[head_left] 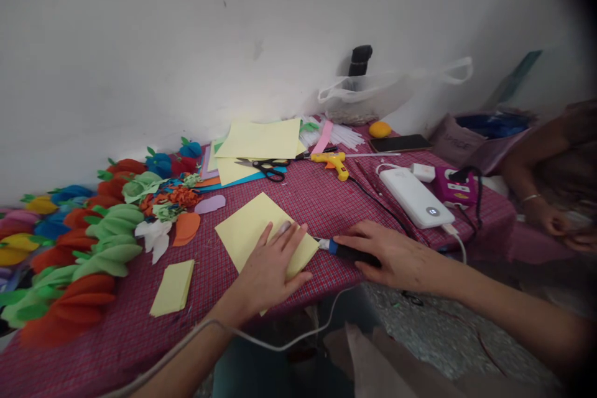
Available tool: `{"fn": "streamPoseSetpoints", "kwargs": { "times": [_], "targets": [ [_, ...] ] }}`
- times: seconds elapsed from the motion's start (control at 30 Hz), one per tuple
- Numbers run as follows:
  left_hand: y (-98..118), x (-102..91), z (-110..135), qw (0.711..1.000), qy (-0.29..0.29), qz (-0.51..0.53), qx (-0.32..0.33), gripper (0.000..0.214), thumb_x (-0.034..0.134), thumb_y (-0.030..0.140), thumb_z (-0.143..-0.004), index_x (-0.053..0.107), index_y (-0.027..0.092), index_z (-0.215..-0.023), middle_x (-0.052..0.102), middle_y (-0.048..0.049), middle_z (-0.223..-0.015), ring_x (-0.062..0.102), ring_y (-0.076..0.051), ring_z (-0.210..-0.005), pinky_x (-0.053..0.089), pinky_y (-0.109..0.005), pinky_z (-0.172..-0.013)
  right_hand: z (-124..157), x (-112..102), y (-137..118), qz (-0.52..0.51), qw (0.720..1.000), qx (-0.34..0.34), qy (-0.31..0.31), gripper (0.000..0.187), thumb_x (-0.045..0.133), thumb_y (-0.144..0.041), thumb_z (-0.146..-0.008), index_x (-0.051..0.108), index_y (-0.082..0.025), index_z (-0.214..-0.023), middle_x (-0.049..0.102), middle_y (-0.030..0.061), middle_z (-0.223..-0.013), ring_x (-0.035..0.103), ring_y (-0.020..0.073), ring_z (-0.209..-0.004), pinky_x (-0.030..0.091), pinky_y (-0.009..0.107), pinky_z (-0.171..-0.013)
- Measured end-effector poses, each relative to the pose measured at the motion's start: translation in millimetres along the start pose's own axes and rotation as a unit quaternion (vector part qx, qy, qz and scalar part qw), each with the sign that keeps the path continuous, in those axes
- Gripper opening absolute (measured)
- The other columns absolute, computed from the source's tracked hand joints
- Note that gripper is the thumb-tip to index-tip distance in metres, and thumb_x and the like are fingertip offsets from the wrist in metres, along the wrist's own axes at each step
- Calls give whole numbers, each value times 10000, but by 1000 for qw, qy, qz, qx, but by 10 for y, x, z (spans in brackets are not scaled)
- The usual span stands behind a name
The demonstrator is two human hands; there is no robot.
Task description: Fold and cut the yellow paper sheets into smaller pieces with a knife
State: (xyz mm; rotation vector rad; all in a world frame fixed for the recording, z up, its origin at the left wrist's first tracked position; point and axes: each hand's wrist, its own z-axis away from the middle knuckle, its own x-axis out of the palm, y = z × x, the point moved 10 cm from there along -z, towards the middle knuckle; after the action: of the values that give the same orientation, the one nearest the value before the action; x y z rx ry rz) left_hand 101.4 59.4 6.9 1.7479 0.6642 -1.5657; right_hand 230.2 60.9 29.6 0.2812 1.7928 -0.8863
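- While the left hand (275,267) lies flat on the paper (247,224), the right hand (392,255) is just off its right corner, gripping the tool (352,253).
- Of the two hands, the left is nearer: its fingers are spread on top of the sheet, pointing away from the person and to the right, pressing rather than grasping.
- Fingers and thumb of the right hand close round the tool's dark handle; its pale tip points left, toward the left hand's fingertips.
- Set cornerwise, the paper lies on the checked cloth (298,199) in front of the person, one corner toward the wall, another near the table's front edge, a third toward the tool.
- Across the person's front runs the tool's long axis, roughly side to side, with the butt in the right palm.
- At the right corner, tip and paper meet or nearly so; whether the tip is over, under or merely beside the sheet cannot be told.
- Well left of the left hand sits a small yellow stack (171,289); beyond the paper, toward the wall, are the scissors (270,168) and glue gun (336,163).
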Motion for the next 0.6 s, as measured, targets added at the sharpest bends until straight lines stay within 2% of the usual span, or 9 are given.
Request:
{"fn": "streamPoseSetpoints", "kwargs": {
  "times": [0.2,0.33,0.43,0.6],
  "targets": [
    [74,-91,103,999,-15,29,20,707,358,536,-837,111,187,-1401,370,-90,-1380,290,-225,-1285,93,-457,-1083,151,83,-114,2,999,30,-23,542,530,-136,-733,448,-227,-1262,529,89,-1035,517,193,-925,452,344,-799],
    [-130,-123,58,999,27,20,-12,555,270,436,-899,175,197,-1390,347,-74,-1396,258,-192,-1301,135,-423,-1081,207,165,-126,12,999,38,-19,561,522,-109,-725,439,-225,-1268,531,94,-1028,520,197,-914,455,340,-780],
    [-235,8,1,1000,7,-3,-17,528,233,446,-906,208,220,-1382,289,-66,-1425,194,-204,-1324,126,-449,-1072,209,214,-122,19,999,34,-14,558,511,-104,-729,435,-222,-1269,530,101,-1024,519,202,-905,455,345,-768],
    [-172,165,-11,999,-25,-28,20,613,265,567,-855,214,252,-1378,219,-68,-1451,151,-227,-1335,94,-475,-1066,176,264,-135,21,999,32,-24,572,501,-106,-732,408,-210,-1286,516,104,-1024,502,203,-911,449,353,-777]
  ]
}}
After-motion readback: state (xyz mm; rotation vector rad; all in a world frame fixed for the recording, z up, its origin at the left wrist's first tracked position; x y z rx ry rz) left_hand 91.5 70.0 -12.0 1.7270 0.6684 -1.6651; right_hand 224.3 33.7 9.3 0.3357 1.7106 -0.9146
